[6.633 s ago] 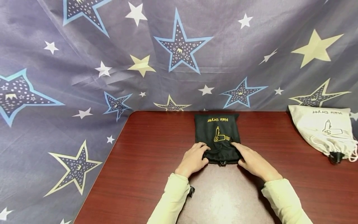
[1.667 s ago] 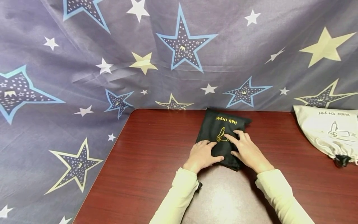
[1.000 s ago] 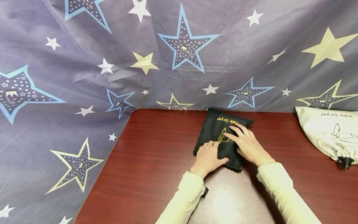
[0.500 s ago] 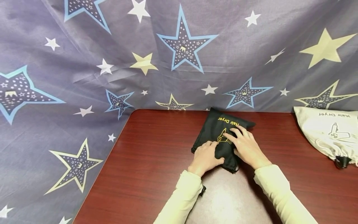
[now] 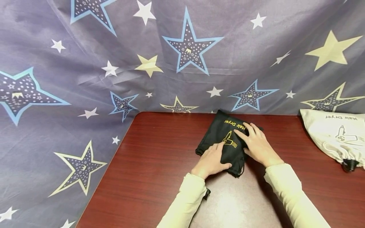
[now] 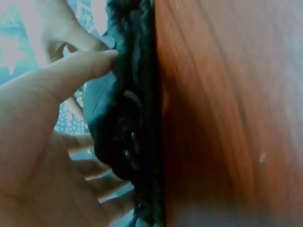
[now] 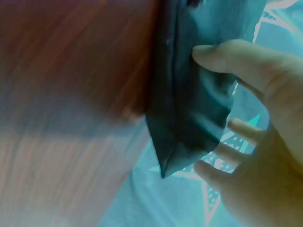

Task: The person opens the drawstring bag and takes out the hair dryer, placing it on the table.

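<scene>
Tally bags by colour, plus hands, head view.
Black bag: 1
White bag: 1
Left hand and right hand: 2
Total: 4
</scene>
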{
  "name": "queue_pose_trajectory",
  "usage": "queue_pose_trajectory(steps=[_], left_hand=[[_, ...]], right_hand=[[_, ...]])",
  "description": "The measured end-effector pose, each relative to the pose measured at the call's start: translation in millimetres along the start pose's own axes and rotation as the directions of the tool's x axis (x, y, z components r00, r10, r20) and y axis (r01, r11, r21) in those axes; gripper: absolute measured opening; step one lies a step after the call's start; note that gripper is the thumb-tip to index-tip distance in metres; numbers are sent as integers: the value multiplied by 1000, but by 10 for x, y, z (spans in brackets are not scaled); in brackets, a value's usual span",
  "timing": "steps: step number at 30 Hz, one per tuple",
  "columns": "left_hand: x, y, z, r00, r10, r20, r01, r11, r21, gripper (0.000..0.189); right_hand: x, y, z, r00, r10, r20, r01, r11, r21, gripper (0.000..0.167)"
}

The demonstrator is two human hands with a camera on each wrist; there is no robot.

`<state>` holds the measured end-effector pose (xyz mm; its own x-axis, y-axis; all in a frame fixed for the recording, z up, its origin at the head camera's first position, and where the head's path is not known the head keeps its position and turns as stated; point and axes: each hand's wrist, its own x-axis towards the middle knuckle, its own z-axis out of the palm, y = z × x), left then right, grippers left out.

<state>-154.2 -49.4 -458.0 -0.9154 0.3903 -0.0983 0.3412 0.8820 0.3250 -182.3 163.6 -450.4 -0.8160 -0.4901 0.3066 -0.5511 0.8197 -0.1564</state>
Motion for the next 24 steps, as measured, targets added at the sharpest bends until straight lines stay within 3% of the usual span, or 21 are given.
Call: queue_pose_trajectory(steps=[11, 24], left_hand=[[20, -68, 57, 999, 29, -20, -28, 999, 18, 72], [19, -132, -4, 999, 26, -19, -26, 1000, 17, 67]], right_hand=[[15, 80, 8, 1000, 18, 4, -18, 1000, 3, 77], [-75, 28, 32, 997, 73, -28, -73, 997, -19, 76]])
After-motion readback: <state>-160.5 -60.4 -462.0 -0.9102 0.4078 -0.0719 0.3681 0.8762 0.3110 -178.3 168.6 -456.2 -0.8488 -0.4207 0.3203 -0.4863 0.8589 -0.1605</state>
